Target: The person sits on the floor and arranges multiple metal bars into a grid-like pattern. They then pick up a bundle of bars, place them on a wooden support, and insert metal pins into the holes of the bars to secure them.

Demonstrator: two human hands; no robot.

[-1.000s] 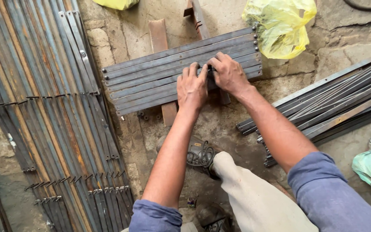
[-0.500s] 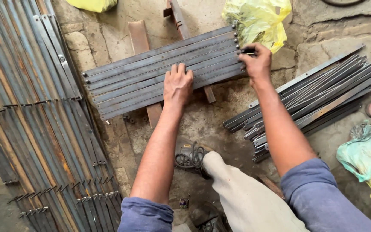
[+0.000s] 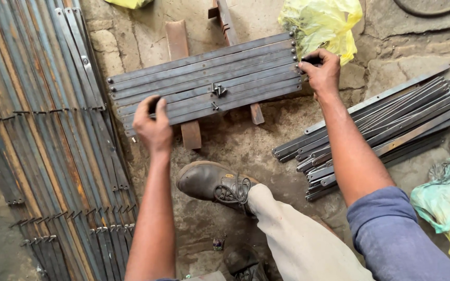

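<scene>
Far left: a large lattice of long flat steel strips (image 3: pixel 37 135), rust-streaked, riveted and hooked together, lies on the floor. Centre: a stack of shorter flat steel bars (image 3: pixel 204 78), grey and mill-scaled, rests side by side across two rusty supports (image 3: pixel 183 83), with a small bolt fitting at mid-length. The left hand (image 3: pixel 153 125) is closed on the near left end of this stack, fingers curled over its edge. A worn brown boot (image 3: pixel 212 182) stands just near of it. The right hand (image 3: pixel 321 70) is clamped on the stack's right end. Right: loose steel bars (image 3: pixel 386 130) lie piled. A yellow plastic bag (image 3: pixel 321 23) lies beyond. The floor (image 3: pixel 402 47) is rough, dusty stone.
</scene>
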